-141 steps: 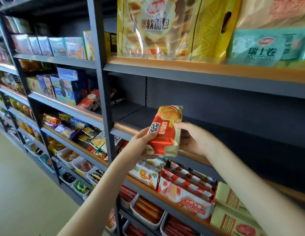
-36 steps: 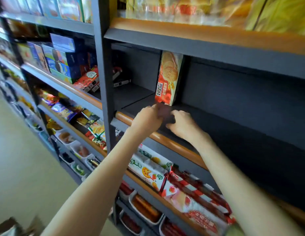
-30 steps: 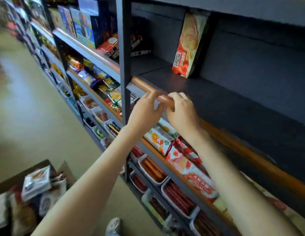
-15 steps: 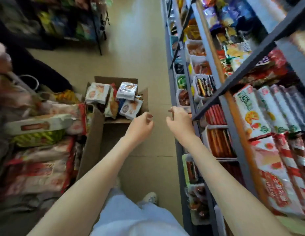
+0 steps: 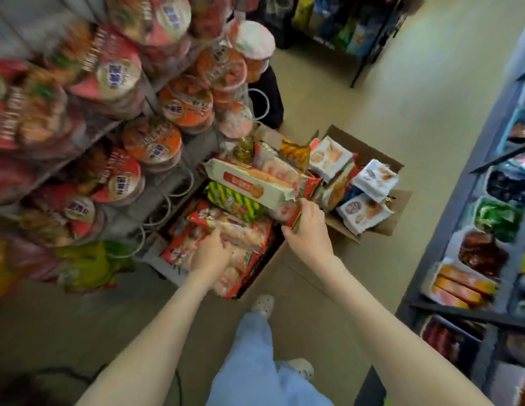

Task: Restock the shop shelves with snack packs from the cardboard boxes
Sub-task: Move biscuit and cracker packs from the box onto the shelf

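Note:
Two cardboard boxes stand on the floor below me. The near box is heaped with long snack packs: a cream biscuit pack on top, a green-yellow striped pack under it, and clear packs with red edges. My left hand rests on those red-edged packs with its fingers spread over them. My right hand pinches the end of a red pack at the box's right side. The far box holds small white packs.
A rack of instant noodle bowls crowds the left side. The shop shelf with trays of snacks runs down the right. My pale blue trouser leg and shoe stand between them. Beige floor stretches beyond the boxes.
I placed the red biscuit pack upright on the dark shelf, let go and turned away. My view swung down to the floor, and both empty hands dropped onto the near box.

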`<state>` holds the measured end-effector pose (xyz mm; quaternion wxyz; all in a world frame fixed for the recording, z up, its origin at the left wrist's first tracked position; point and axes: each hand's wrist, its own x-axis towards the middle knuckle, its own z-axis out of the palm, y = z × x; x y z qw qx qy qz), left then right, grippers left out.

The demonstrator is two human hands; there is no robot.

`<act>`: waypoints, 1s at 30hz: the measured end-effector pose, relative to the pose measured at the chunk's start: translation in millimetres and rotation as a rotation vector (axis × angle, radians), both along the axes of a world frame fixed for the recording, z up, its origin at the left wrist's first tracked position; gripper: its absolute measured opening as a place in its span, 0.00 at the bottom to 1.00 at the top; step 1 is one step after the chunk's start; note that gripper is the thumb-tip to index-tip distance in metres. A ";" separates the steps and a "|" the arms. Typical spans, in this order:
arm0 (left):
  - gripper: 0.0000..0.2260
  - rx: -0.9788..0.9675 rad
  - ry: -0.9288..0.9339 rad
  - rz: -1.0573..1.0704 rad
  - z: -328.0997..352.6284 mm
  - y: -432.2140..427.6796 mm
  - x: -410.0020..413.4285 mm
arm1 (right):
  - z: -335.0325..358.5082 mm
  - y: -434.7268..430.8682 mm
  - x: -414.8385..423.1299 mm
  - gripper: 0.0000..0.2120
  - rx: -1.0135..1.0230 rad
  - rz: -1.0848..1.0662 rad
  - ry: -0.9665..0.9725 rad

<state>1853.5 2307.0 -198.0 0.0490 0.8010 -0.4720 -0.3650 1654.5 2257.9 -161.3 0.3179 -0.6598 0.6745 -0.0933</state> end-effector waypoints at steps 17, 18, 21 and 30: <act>0.18 -0.082 0.094 -0.045 -16.9 -64.7 22.4 | -84.8 -150.9 41.2 0.48 0.463 0.179 0.114; 0.18 -0.086 0.090 -0.050 -16.5 -65.8 21.5 | -86.8 -151.4 41.5 0.49 0.455 0.186 0.139; 0.19 -0.108 0.081 -0.079 -10.4 -68.0 19.6 | -84.8 -151.9 43.7 0.52 0.458 0.175 0.175; 0.32 -0.342 -0.183 -0.424 22.6 -96.6 -7.7 | -28.0 -113.8 28.0 0.51 0.118 0.203 0.153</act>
